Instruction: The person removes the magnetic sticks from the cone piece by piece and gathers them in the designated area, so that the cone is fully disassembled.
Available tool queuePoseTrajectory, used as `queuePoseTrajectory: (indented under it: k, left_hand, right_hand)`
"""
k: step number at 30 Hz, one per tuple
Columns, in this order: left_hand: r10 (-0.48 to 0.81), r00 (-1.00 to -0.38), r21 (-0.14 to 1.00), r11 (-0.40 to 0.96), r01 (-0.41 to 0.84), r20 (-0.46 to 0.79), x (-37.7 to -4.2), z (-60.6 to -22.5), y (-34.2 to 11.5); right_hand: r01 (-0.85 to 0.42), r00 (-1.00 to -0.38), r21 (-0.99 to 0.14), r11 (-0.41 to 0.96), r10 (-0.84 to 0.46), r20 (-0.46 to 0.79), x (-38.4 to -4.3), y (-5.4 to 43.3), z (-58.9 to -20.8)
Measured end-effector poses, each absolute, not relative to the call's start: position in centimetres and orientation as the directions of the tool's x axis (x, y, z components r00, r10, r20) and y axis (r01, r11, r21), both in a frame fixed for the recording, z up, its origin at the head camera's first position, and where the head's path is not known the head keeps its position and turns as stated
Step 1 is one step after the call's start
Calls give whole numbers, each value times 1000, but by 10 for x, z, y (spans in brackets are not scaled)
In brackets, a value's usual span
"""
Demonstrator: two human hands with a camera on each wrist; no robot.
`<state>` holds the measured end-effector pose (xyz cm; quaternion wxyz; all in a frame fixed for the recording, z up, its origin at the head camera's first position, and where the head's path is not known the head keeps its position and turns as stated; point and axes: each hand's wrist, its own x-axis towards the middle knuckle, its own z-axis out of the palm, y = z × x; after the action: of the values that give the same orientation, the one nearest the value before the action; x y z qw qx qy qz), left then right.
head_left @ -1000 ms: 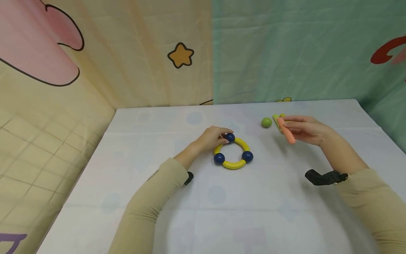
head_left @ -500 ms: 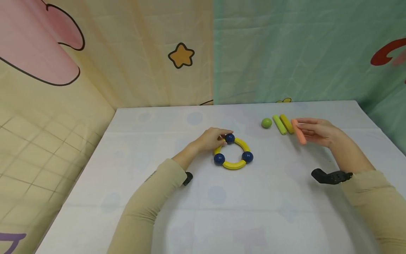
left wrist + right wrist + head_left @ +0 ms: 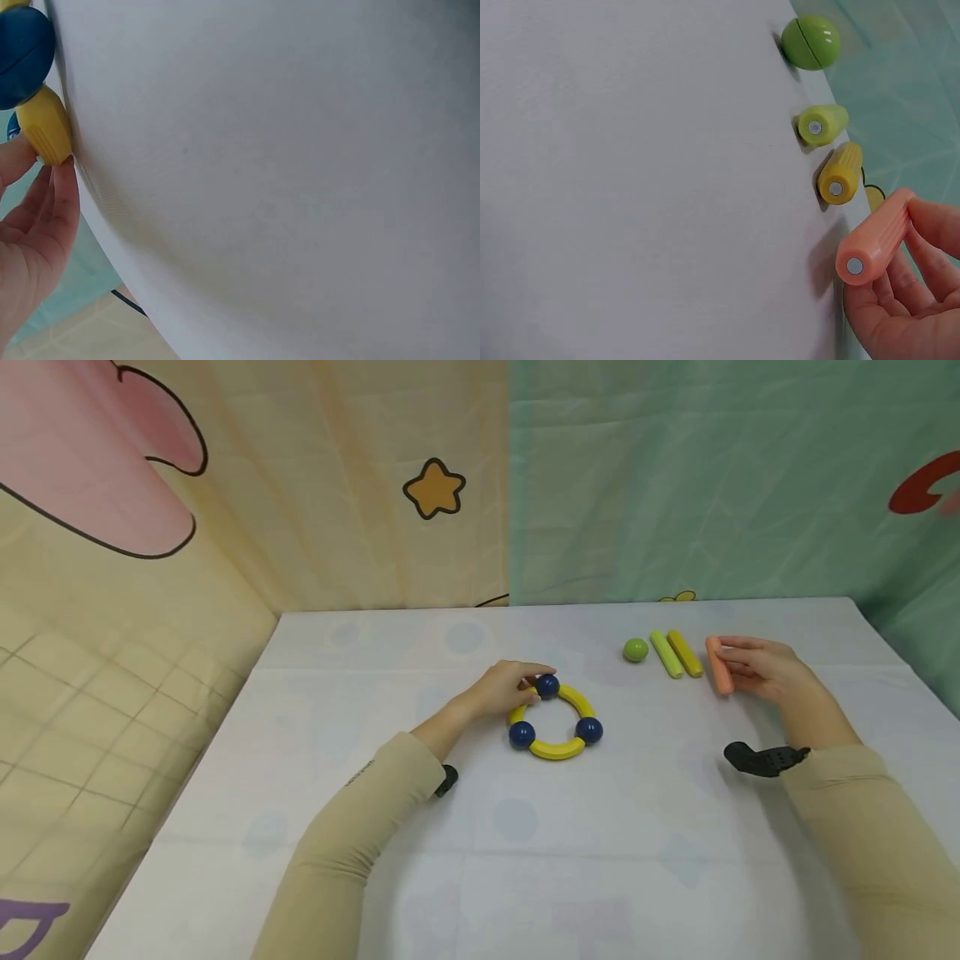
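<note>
A ring of curved yellow magnetic rods and blue balls lies on the white table. My left hand holds it at the upper left; in the left wrist view, thumb and fingers pinch a curved yellow rod beside a blue ball. On the right, my right hand pinches an orange magnetic rod. In the right wrist view the rod shows a round metal disc in its end, and its shadow falls on the table beside it.
Left of the orange rod lie a yellow rod and a light green rod, side by side. A green ball sits beyond them. Printed curtains hang behind the table's back edge.
My right hand has moved right with the orange rod, away from the yellow and light green rods, which now show fully. The left hand and the ring stay in place.
</note>
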<state>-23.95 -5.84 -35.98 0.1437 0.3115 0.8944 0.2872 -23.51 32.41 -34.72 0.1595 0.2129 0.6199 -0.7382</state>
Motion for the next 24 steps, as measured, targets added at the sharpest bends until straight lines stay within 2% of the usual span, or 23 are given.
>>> queuePoseTrajectory:
  k: [6, 13, 17, 24]
  left_hand:
    - [636, -768, 608, 641, 468, -80, -239, -359, -58]
    - [646, -761, 616, 627, 476, -69, -241, -361, -57]
    - [644, -761, 623, 627, 468, -76, -241, -360, -57]
    - [638, -767, 613, 636, 469, -75, -242, -361, -57]
  right_hand:
    - [489, -858, -860, -144, 96, -504, -248, 326, -354]
    - [531, -829, -846, 42, 234, -508, -261, 324, -357]
    - [544, -820, -835, 80, 260, -509, -266, 322, -358]
    - [477, -866, -862, 169, 257, -429, -266, 317, -359]
